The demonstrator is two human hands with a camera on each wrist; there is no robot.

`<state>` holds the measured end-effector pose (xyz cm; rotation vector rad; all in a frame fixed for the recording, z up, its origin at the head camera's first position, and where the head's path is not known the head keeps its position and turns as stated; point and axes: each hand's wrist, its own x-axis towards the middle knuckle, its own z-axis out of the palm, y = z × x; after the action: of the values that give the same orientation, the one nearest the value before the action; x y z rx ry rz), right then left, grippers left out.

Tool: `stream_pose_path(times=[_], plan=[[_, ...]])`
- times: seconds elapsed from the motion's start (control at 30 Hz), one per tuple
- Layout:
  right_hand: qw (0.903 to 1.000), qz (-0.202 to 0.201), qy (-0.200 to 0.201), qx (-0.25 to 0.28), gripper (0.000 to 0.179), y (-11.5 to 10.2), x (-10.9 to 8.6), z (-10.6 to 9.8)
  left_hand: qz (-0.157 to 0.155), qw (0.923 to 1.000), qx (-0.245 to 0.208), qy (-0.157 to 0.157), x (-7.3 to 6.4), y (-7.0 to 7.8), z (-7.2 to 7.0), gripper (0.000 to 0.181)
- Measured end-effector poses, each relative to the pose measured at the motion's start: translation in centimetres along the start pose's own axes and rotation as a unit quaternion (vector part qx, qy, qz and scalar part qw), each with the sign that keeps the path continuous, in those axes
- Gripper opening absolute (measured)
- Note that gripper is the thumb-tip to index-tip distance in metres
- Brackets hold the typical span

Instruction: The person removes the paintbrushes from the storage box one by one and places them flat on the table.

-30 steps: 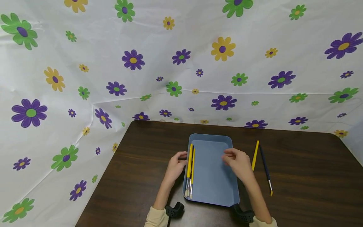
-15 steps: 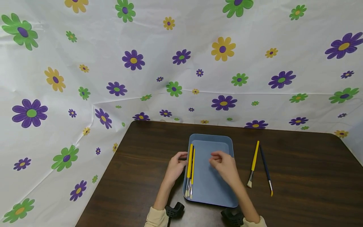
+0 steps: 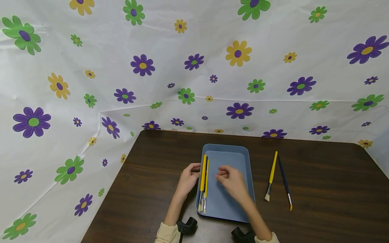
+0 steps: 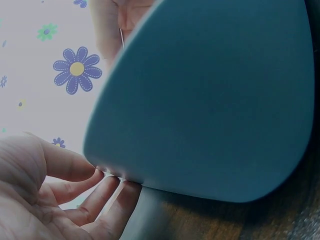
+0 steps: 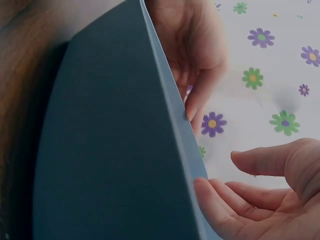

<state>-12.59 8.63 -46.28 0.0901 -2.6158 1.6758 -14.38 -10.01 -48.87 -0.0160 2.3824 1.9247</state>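
A shallow blue-grey tray [image 3: 226,157] lies on the dark wooden table. Along its left wall are several paintbrushes [image 3: 203,177], yellow-handled ones and a dark one, bristles toward the near end. Relaxed fingertips of my left hand [image 3: 187,180] touch the outside of the tray's left wall. Over the middle of the tray hovers my right hand [image 3: 233,184], its thumb and fingers apart and nothing between them in the right wrist view. To the tray's right lie a yellow flat paintbrush [image 3: 272,172] and a dark blue paintbrush [image 3: 284,177] with an orange-yellow tip.
Behind the brown table [image 3: 328,182] and along its left side hangs a white cloth [image 3: 170,44] printed with green, purple and yellow flowers. Each wrist carries a black camera mount [image 3: 187,225].
My right hand has moved left from the tray's right rim to over its middle, uncovering the yellow brush's bristles. The left hand, tray and brushes stay where they were.
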Motion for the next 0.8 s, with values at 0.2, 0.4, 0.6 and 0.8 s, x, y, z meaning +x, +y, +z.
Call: stream_pose_path(times=[0.2,0.4,0.6,0.8], plan=[[1.0000,-0.004,-0.007,-0.003,0.028,0.1,-0.2,0.6,-0.004,1.0000,-0.002,-0.001,0.0,-0.1,0.1,0.039],[0.9999,-0.011,-0.013,0.001,0.030,0.2,-0.2,1.2,-0.001,0.9999,-0.011,-0.004,0.0,0.1,0.0,0.039],[0.9995,-0.021,-0.022,0.010,0.031,0.3,-0.4,1.9,-0.002,0.9999,-0.015,-0.007,0.0,0.1,0.0,0.040],[0.9988,-0.026,-0.028,0.030,0.034,0.5,-0.5,3.0,-0.007,0.9999,-0.008,-0.012,-0.2,0.5,0.0,0.039]])
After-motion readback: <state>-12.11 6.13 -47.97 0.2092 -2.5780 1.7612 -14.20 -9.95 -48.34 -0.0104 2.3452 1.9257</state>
